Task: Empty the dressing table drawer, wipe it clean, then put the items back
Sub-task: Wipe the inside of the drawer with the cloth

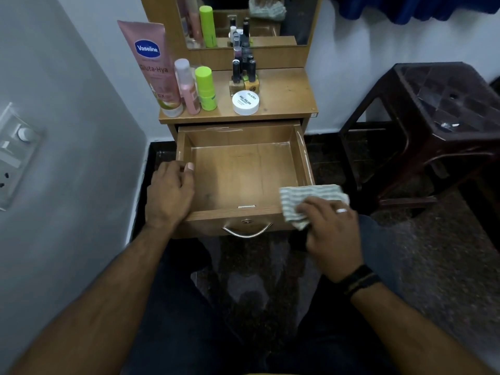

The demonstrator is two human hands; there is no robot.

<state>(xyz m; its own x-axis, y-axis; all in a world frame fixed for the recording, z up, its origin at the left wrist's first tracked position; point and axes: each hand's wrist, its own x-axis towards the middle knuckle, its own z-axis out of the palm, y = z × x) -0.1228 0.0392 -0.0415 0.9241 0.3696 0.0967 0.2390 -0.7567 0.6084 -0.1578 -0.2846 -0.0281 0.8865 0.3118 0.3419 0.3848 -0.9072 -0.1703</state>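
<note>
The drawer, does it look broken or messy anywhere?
A little worn, not broken. The drawer has whitish scuffs along its right wall and back edge, plus a small dark speck on its floor near the left hand. The right hand holds the striped cloth at its front corner.

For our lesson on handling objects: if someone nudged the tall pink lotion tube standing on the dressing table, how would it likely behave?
The lotion tube would probably tip easily: it stands tall on its narrow cap and already leans. It would likely knock the pink bottle close beside it. Being a plastic tube, it probably gives when squeezed and would not break.
</note>
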